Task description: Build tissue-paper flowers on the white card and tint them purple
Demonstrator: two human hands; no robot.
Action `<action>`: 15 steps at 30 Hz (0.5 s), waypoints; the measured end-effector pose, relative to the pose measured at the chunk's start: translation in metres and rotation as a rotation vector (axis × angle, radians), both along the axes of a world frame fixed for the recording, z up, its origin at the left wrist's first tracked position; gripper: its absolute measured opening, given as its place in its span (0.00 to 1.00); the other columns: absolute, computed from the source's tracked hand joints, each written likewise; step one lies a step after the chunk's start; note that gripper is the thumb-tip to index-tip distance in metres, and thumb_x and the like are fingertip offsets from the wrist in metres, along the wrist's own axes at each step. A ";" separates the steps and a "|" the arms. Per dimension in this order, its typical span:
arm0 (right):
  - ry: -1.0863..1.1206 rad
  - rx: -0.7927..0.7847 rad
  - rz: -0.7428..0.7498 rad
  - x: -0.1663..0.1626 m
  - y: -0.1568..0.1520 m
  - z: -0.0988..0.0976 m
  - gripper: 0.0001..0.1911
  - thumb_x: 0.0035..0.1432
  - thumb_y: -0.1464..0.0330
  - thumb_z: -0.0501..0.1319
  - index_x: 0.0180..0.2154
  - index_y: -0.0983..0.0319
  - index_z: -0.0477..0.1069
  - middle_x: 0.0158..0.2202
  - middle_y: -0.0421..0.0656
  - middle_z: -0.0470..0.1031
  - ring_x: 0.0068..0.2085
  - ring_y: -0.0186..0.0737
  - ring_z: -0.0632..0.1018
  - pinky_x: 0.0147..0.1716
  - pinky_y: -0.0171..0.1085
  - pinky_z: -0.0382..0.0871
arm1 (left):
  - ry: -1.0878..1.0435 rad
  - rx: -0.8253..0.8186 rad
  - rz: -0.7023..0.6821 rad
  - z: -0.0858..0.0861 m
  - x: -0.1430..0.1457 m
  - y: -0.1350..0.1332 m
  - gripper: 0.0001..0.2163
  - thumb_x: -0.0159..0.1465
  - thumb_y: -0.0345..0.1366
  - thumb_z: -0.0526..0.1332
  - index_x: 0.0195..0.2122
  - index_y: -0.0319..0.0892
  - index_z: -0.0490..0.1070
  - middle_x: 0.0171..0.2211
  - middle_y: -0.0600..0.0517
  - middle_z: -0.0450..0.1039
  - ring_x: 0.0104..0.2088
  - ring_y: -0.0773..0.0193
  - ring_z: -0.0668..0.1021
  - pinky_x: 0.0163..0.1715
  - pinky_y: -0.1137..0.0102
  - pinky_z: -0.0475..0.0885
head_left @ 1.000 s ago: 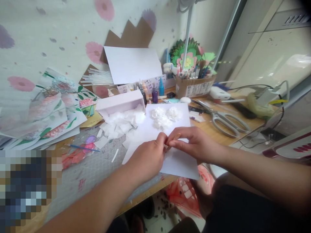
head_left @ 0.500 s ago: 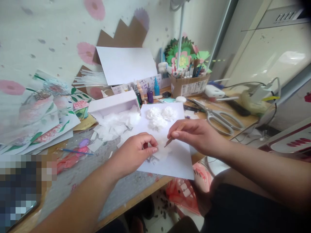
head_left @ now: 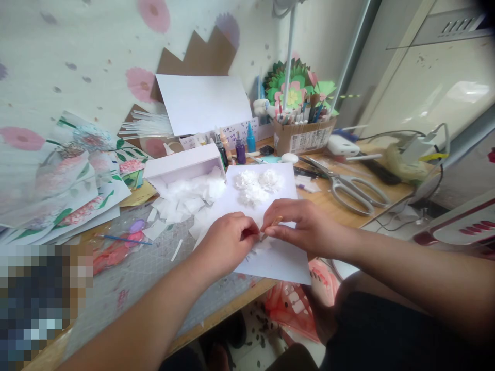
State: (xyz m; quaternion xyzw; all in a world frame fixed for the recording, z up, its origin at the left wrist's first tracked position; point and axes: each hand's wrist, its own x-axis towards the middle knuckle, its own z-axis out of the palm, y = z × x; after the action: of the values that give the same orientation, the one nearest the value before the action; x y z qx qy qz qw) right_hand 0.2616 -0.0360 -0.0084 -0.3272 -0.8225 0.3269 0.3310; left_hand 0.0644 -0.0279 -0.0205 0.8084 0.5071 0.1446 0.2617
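Over a white sheet of paper [head_left: 284, 263], my left hand [head_left: 234, 237] is closed in a pinch; what its fingertips hold is hidden. My right hand [head_left: 299, 224] grips a thin brown pointed stick [head_left: 277, 220], its tip down by the left fingertips. The two hands almost touch. Beneath them lie thin, see-through white pieces [head_left: 263, 246], partly covered by the fingers. Several fluffy white paper flowers [head_left: 253, 191] rest on the far half of the sheet.
White paper scraps [head_left: 189, 198] spill from an open white box [head_left: 181, 167]. Large grey-handled scissors [head_left: 353, 193] lie to the right. Behind are small paint bottles [head_left: 240, 149] and a cardboard box of brushes [head_left: 303, 136]. A blue thin stick [head_left: 127, 240] lies left on the grey mat [head_left: 154, 288].
My right hand has come down and left with the stick, and my left hand has shifted slightly right. The fingertips of both are now close together.
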 end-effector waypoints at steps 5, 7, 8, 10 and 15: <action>-0.020 0.018 -0.021 -0.001 0.002 -0.002 0.08 0.61 0.67 0.60 0.32 0.61 0.75 0.34 0.45 0.78 0.36 0.37 0.77 0.38 0.38 0.71 | -0.011 0.032 -0.017 -0.003 0.000 -0.001 0.07 0.61 0.35 0.59 0.28 0.44 0.74 0.32 0.51 0.73 0.33 0.61 0.75 0.32 0.67 0.68; -0.034 0.020 -0.021 -0.002 0.003 -0.004 0.07 0.61 0.67 0.60 0.32 0.61 0.75 0.34 0.45 0.77 0.36 0.37 0.77 0.38 0.38 0.71 | -0.035 0.016 -0.018 -0.003 -0.001 -0.001 0.07 0.61 0.34 0.59 0.29 0.44 0.75 0.32 0.52 0.74 0.33 0.61 0.75 0.32 0.67 0.68; -0.043 0.018 -0.018 -0.002 0.003 -0.005 0.08 0.61 0.67 0.59 0.32 0.62 0.75 0.34 0.45 0.77 0.36 0.37 0.77 0.38 0.38 0.70 | -0.049 0.002 -0.020 -0.002 -0.001 -0.001 0.06 0.61 0.34 0.58 0.30 0.44 0.75 0.33 0.52 0.74 0.33 0.61 0.75 0.32 0.67 0.68; -0.069 0.008 -0.017 -0.004 0.003 -0.007 0.09 0.61 0.67 0.59 0.32 0.62 0.75 0.34 0.46 0.77 0.36 0.38 0.76 0.37 0.38 0.70 | -0.073 -0.027 -0.025 0.000 -0.004 0.000 0.06 0.61 0.33 0.58 0.31 0.45 0.75 0.34 0.52 0.75 0.34 0.62 0.75 0.33 0.68 0.68; -0.091 -0.081 -0.057 -0.006 0.004 -0.010 0.08 0.59 0.68 0.60 0.29 0.62 0.74 0.33 0.44 0.76 0.35 0.37 0.76 0.36 0.38 0.69 | -0.103 -0.079 -0.015 0.004 -0.017 0.003 0.07 0.59 0.33 0.57 0.31 0.47 0.75 0.35 0.54 0.74 0.32 0.63 0.74 0.31 0.69 0.68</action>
State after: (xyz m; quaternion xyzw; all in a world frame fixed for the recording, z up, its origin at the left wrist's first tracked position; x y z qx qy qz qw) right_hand 0.2555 -0.0319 -0.0182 -0.3782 -0.8130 0.3353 0.2890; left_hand 0.0478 -0.0251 -0.0164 0.7927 0.4922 0.1638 0.3202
